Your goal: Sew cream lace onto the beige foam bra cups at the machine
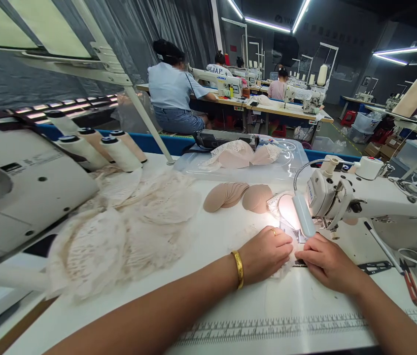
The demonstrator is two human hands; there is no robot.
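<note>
My left hand point(267, 254), with a gold ring and a bangle, is closed on a piece of sheer pale lace fabric point(284, 270) in front of the sewing machine point(374, 195). Across a narrow gap, my right hand point(329, 261) has its fingers bent together at the fabric's right side, beside the needle plate. What lies under those fingers is hidden. A lit lamp point(303, 214) hangs over the needle area and partly covers it. Behind my left hand, a pale cup pad point(289, 209) with lace lies close to the machine.
Overlapping beige pads point(225, 197) lie behind my left hand. A heap of lace pieces point(120, 236) spreads to the left, near thread cones point(120, 153). Red-handled scissors point(410, 283) lie at right. A printed ruler point(267, 329) runs along the front. A co-worker point(177, 88) sits beyond the table.
</note>
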